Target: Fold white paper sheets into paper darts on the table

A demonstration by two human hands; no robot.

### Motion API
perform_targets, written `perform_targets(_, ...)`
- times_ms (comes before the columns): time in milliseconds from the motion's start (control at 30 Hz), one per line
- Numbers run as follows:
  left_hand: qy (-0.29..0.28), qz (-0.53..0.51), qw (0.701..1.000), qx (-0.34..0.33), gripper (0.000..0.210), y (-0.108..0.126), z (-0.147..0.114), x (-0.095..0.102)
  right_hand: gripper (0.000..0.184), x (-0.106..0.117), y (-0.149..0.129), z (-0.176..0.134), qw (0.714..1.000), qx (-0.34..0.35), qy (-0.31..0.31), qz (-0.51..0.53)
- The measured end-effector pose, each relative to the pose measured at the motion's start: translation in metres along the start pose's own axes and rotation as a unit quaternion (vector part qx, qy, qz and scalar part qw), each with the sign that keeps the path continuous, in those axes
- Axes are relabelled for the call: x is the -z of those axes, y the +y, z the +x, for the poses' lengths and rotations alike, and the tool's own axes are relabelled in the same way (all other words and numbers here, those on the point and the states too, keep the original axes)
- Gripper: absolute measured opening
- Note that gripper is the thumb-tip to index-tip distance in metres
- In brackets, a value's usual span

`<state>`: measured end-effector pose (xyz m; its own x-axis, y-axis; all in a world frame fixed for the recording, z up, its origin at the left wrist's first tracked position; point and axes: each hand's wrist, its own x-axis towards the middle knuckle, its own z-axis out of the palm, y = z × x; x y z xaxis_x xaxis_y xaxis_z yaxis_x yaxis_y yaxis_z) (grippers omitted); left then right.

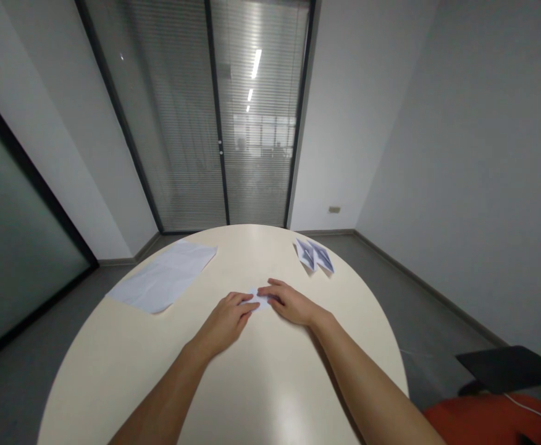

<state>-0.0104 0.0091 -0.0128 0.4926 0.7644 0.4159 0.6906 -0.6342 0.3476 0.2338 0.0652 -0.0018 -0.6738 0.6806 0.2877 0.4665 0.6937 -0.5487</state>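
Note:
A small piece of white paper (262, 303) lies on the table between my hands, largely covered by fingers. My left hand (226, 322) holds its left side, thumb and index finger at the edge. From the right, my right hand (291, 301) rests on the paper with its fingers stretched out and apart. Whether the paper is folded under the fingers is too small to tell.
Both forearms rest over the round cream table (224, 395). A large creased white sheet (163, 278) lies at its left edge. Two folded papers with grey-blue print (314, 256) stand at the far right. A red and black chair (488, 414) is at lower right.

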Motion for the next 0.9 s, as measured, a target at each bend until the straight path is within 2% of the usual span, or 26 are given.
perform_targets(167,0.003,-0.001,1.000,0.004,0.036,-0.002,0.000,-0.001,0.044,0.004,0.003,-0.001,1.000,0.010,0.000,-0.010)
perform_targets(367,-0.008,0.009,1.000,-0.002,0.038,-0.002,0.000,-0.001,0.030,0.007,-0.001,-0.001,0.998,0.026,0.022,-0.048)
perform_targets(533,-0.004,0.004,1.000,-0.001,0.038,0.001,0.001,0.000,0.032,0.003,-0.007,0.002,0.997,0.031,0.039,-0.062)
perform_targets(900,-0.012,0.017,1.000,0.014,0.041,0.006,0.004,0.003,0.034,-0.002,-0.006,0.005,0.998,0.021,0.014,-0.062)
